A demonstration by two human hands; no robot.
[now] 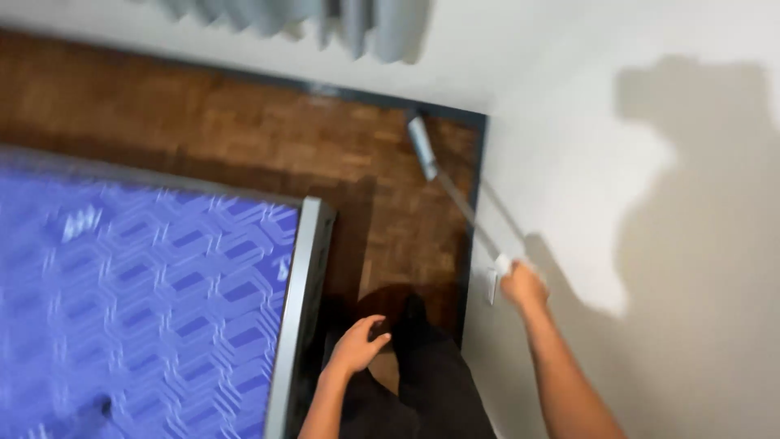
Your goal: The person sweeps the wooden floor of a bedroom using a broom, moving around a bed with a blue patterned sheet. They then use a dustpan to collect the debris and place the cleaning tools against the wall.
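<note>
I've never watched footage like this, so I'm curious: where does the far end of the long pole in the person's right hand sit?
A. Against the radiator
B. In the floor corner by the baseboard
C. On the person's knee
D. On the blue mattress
B: the right hand grips the pole, whose pale head reaches the wooden floor corner at the baseboard.

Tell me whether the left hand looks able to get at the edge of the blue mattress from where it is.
Probably yes. The left hand hangs beside the grey edge of the blue mattress, and nothing shows between them. It seems curled around a small dark thing, too blurred to identify, which might hinder a grip.
</note>
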